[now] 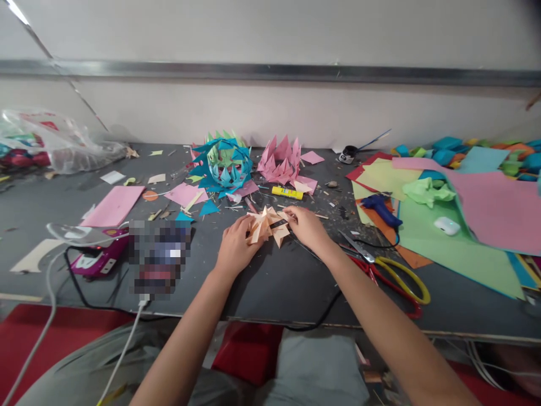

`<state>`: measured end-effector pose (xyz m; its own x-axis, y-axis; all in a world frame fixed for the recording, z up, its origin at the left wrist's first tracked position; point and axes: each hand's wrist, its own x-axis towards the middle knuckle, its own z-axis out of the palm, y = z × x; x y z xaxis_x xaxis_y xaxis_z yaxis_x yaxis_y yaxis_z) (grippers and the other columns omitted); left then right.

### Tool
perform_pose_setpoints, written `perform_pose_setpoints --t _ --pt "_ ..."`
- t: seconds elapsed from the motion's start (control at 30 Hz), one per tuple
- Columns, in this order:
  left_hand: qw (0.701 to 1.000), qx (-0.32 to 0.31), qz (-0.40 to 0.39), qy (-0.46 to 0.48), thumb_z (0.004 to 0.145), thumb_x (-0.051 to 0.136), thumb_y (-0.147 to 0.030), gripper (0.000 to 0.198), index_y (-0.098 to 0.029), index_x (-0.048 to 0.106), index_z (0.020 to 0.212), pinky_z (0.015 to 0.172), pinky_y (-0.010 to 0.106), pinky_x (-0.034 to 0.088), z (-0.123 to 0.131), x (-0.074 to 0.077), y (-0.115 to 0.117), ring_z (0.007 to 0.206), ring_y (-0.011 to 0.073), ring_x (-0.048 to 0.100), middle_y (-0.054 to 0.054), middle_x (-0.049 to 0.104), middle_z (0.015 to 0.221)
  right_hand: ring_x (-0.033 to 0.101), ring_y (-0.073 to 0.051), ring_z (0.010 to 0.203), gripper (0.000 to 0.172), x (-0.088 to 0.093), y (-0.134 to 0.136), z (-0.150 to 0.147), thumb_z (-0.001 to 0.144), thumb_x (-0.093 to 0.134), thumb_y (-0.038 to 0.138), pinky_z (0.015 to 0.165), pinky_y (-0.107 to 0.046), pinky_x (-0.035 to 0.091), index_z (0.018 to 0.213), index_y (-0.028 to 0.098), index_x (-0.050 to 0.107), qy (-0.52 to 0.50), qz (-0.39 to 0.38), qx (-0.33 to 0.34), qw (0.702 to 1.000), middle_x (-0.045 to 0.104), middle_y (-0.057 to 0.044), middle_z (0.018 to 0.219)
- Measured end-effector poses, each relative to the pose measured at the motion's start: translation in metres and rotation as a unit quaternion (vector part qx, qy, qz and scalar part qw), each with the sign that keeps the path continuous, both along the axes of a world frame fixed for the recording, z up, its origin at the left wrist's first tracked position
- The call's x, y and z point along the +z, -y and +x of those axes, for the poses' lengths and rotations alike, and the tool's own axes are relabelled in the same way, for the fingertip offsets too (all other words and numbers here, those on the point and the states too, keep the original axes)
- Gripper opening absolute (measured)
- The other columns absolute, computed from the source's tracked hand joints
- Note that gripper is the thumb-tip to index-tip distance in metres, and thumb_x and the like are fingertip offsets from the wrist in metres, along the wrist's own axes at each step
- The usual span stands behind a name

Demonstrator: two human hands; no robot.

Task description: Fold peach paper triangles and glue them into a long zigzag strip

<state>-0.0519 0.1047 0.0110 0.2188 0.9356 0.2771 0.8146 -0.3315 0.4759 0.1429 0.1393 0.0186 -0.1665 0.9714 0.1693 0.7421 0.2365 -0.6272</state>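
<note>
Head view: grey-clad legs (315,366) sit below the near edge of the dark worktop (262,293). Scissors (372,259) with yellow and red handles lie beside the right forearm; at the left, a pixelated object (158,259) with a white cable lies near a purple box (99,259).

At the middle, the left hand (235,243) is clamped on the left side of a pointed, peach-coloured folded paper (262,223) on the worktop. The right hand (307,226) has its fingertips bent in at the paper's right edge; whether they pinch it, I cannot tell.

Just beyond lies a yellow glue stick (287,193), with a blue glue gun (384,211) on coloured sheets to the right. Farther back stand a spiky blue paper ring (231,177) and a pink one (279,163), then the pale wall (270,110).
</note>
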Motion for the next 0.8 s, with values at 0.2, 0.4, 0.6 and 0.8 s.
perform_pose_setpoints --t 0.2,0.4,0.6,0.8 --pt "0.999 -0.017 0.03 0.029 0.067 0.068 -0.045 0.074 -0.019 0.036 0.128 0.096 0.042 0.039 0.0 -0.003 0.001 0.121 0.0282 0.043 0.014 0.045 0.131 0.062 -0.021 0.091 0.029 -0.003 0.003 -0.038 0.076 0.049 0.008 0.082 -0.035 0.046 0.101 0.017 0.061 -0.061 0.005 0.042 0.997 0.066 -0.01 0.101" --pt "0.999 0.013 0.042 -0.021 0.062 0.072 -0.043 0.087 -0.019 0.029 0.133 0.098 0.045 0.037 0.0 -0.007 0.002 0.129 0.0319 0.031 0.016 0.034 0.14 0.065 -0.012 0.08 0.032 -0.006 -0.005 -0.069 0.078 0.041 0.007 0.071 -0.023 0.05 0.101 0.018 0.06 -0.13 -0.018 0.099 0.986 0.07 -0.002 0.093" --pt "0.993 0.081 0.051 -0.064 0.075 0.062 -0.035 0.056 -0.018 0.042 0.124 0.092 0.039 0.043 0.001 -0.005 -0.007 0.117 0.0278 0.047 0.013 0.047 0.13 0.062 -0.016 0.092 0.026 0.004 -0.034 -0.036 0.081 0.043 0.013 0.083 -0.03 0.047 0.097 0.016 0.063 -0.074 0.019 0.051 0.996 0.068 -0.006 0.1" --pt "0.984 0.111 0.081 -0.116 0.079 0.055 -0.035 0.051 -0.017 0.044 0.125 0.087 0.038 0.045 0.003 -0.002 -0.033 0.114 0.0279 0.05 0.012 0.046 0.133 0.056 -0.029 0.101 0.021 0.009 -0.074 0.009 0.063 0.063 0.006 0.092 -0.04 0.038 0.082 0.012 0.065 0.06 0.034 -0.023 0.997 0.065 -0.015 0.098"
